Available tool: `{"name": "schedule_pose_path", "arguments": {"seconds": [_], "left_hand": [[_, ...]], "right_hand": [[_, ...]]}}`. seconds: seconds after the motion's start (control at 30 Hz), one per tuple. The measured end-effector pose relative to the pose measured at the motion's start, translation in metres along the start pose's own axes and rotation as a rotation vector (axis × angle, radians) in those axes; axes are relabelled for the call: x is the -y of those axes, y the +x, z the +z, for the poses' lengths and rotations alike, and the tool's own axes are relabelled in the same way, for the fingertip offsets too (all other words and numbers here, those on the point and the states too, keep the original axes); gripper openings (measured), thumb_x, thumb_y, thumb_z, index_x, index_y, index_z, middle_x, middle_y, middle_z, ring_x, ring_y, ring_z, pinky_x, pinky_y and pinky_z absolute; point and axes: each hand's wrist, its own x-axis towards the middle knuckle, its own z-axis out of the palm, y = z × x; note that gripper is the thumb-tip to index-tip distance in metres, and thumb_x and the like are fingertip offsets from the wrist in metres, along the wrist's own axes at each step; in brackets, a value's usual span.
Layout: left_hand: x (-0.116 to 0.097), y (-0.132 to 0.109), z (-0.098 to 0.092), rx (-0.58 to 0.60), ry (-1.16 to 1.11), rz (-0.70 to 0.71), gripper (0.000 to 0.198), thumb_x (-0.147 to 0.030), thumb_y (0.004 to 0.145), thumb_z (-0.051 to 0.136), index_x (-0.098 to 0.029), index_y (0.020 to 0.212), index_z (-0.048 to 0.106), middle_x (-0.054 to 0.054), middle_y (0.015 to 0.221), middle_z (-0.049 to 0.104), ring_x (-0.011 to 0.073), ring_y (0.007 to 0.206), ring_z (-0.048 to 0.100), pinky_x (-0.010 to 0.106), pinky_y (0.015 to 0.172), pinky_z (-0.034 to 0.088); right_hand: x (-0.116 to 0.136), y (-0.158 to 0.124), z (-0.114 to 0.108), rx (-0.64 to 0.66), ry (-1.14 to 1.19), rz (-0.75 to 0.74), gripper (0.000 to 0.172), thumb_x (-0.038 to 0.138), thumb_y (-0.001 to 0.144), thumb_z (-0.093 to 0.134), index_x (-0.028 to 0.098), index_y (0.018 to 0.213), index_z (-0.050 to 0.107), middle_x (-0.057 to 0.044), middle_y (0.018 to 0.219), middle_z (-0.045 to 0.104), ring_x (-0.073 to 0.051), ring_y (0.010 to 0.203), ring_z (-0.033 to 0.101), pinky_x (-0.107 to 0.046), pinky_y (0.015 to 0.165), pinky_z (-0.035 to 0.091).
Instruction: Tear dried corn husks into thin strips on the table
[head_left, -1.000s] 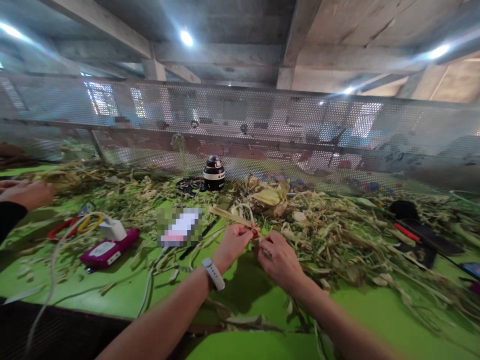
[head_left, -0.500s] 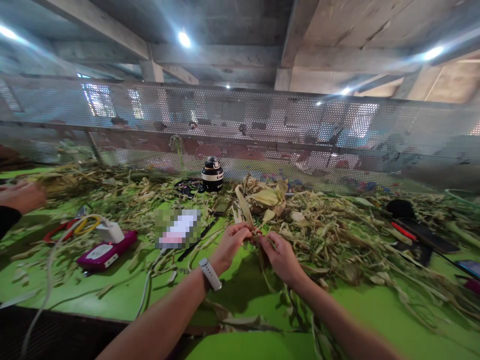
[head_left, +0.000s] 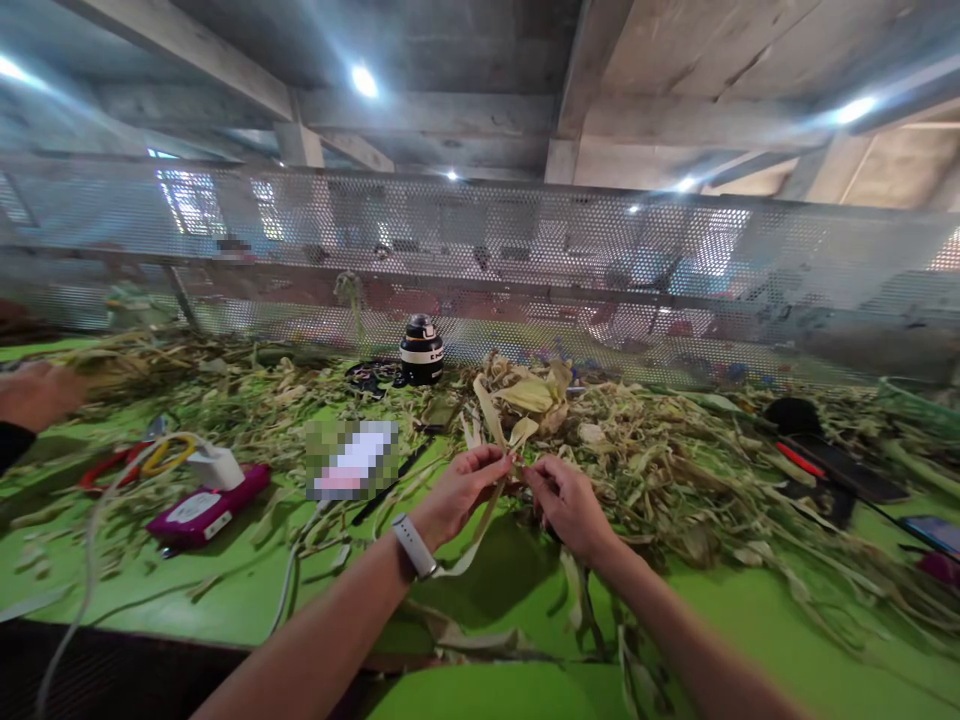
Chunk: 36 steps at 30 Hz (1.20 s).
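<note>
The left hand (head_left: 459,490) and the right hand (head_left: 571,503) meet over the middle of the bright green tabletop (head_left: 495,690). Both pinch a long, pale yellow strip of dried husk (head_left: 480,524) between thumb and fingertips. The fingers of each hand are clenched on it, and the knuckles almost touch. From the pinch, one end of the strip droops toward seven o'clock and curls under the left wrist, which wears a white band watch (head_left: 413,545). Other pale blades rise toward twelve o'clock. These seem to belong to the same piece, though blur hides the join.

From twelve round to three o'clock of the hands lies a loose heap of dried stalks and husks (head_left: 675,455), touching the right hand's far side. At eleven o'clock, well apart, a squat black-and-white round container (head_left: 421,350) stands upright before the perforated grey metal screen (head_left: 525,260). At nine o'clock a flat magenta power bank (head_left: 206,505) lies with a white plug block (head_left: 215,466) just beyond it. Red and yellow looped handles (head_left: 139,460) lie farther out. At the far nine o'clock edge another person's hand (head_left: 34,395) rests among the husks.
</note>
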Motion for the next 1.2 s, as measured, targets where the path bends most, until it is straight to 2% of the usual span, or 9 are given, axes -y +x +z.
{"name": "schedule_pose_path", "arguments": {"seconds": [0.1, 0.23, 0.43, 0.67, 0.8, 0.93, 1.03, 1.13, 1.2], "left_hand": [[-0.001, -0.001, -0.002, 0.003, 0.044, -0.048, 0.024, -0.028, 0.061, 0.075, -0.015, 0.08, 0.066, 0.003, 0.078, 0.064, 0.0102, 0.066, 0.056, 0.022, 0.063, 0.046], [-0.003, 0.0, -0.003, -0.058, 0.2, -0.041, 0.026, -0.03, 0.065, 0.072, -0.017, 0.087, 0.067, 0.001, 0.074, 0.062, 0.006, 0.057, 0.049, 0.015, 0.046, 0.032], [-0.003, 0.001, -0.004, -0.083, 0.219, -0.033, 0.024, -0.026, 0.067, 0.065, -0.018, 0.089, 0.064, 0.0, 0.077, 0.062, 0.0066, 0.06, 0.05, 0.017, 0.052, 0.033], [-0.001, 0.0, -0.002, -0.129, 0.286, 0.004, 0.014, -0.024, 0.068, 0.057, -0.016, 0.079, 0.062, -0.001, 0.071, 0.061, 0.009, 0.062, 0.051, 0.019, 0.055, 0.035], [0.002, 0.001, -0.001, -0.138, 0.291, 0.03, 0.012, -0.021, 0.065, 0.059, -0.014, 0.074, 0.063, 0.001, 0.068, 0.062, 0.0098, 0.062, 0.052, 0.02, 0.059, 0.037], [0.004, 0.002, -0.003, -0.06, 0.339, 0.022, 0.013, -0.024, 0.065, 0.062, -0.013, 0.072, 0.062, -0.001, 0.064, 0.059, 0.008, 0.056, 0.047, 0.019, 0.053, 0.032], [0.003, 0.001, -0.003, -0.03, 0.371, 0.031, 0.013, -0.024, 0.063, 0.062, -0.012, 0.069, 0.061, -0.001, 0.063, 0.057, 0.0075, 0.054, 0.044, 0.019, 0.051, 0.03], [0.002, 0.0, -0.002, 0.003, 0.426, 0.032, 0.013, -0.024, 0.062, 0.061, -0.012, 0.068, 0.062, -0.001, 0.061, 0.055, 0.0073, 0.052, 0.04, 0.02, 0.05, 0.029], [0.002, -0.001, -0.002, 0.026, 0.475, 0.032, 0.015, -0.025, 0.063, 0.06, -0.013, 0.07, 0.064, -0.001, 0.059, 0.055, 0.0078, 0.05, 0.04, 0.02, 0.049, 0.029]], "right_hand": [[-0.001, 0.001, -0.001, -0.041, -0.148, -0.099, 0.026, 0.036, 0.088, 0.041, 0.019, 0.07, 0.051, 0.003, 0.056, 0.051, -0.011, 0.049, 0.049, -0.021, 0.051, 0.036], [-0.003, 0.002, -0.002, -0.05, -0.273, -0.134, 0.026, 0.034, 0.088, 0.04, 0.018, 0.074, 0.055, 0.0, 0.062, 0.057, -0.013, 0.055, 0.051, -0.022, 0.056, 0.037], [-0.003, 0.0, -0.004, -0.046, -0.382, -0.168, 0.025, 0.032, 0.09, 0.038, 0.018, 0.078, 0.056, -0.003, 0.067, 0.061, -0.015, 0.063, 0.055, -0.024, 0.062, 0.039], [-0.002, -0.002, -0.002, -0.037, -0.582, -0.194, 0.02, 0.026, 0.089, 0.039, 0.018, 0.088, 0.057, -0.006, 0.079, 0.065, -0.018, 0.071, 0.058, -0.026, 0.064, 0.039], [0.007, -0.004, -0.001, -0.143, -0.716, -0.358, 0.02, 0.02, 0.081, 0.049, 0.016, 0.099, 0.057, -0.01, 0.096, 0.06, -0.024, 0.09, 0.052, -0.034, 0.077, 0.039], [0.013, -0.008, 0.006, -0.019, -0.718, -0.588, 0.028, 0.018, 0.074, 0.055, 0.017, 0.102, 0.058, -0.009, 0.098, 0.058, -0.023, 0.091, 0.047, -0.036, 0.081, 0.037], [0.014, -0.009, 0.01, 0.02, -0.718, -0.647, 0.019, 0.018, 0.079, 0.054, 0.02, 0.096, 0.061, -0.007, 0.096, 0.06, -0.021, 0.087, 0.047, -0.035, 0.078, 0.036], [0.011, -0.007, 0.008, -0.049, -0.638, -0.622, 0.015, 0.018, 0.084, 0.05, 0.022, 0.088, 0.064, -0.005, 0.089, 0.061, -0.018, 0.082, 0.049, -0.031, 0.073, 0.037], [0.008, -0.004, 0.003, -0.152, -0.592, -0.56, 0.015, 0.023, 0.085, 0.051, 0.022, 0.088, 0.066, -0.006, 0.087, 0.06, -0.019, 0.081, 0.049, -0.031, 0.072, 0.037]]}}
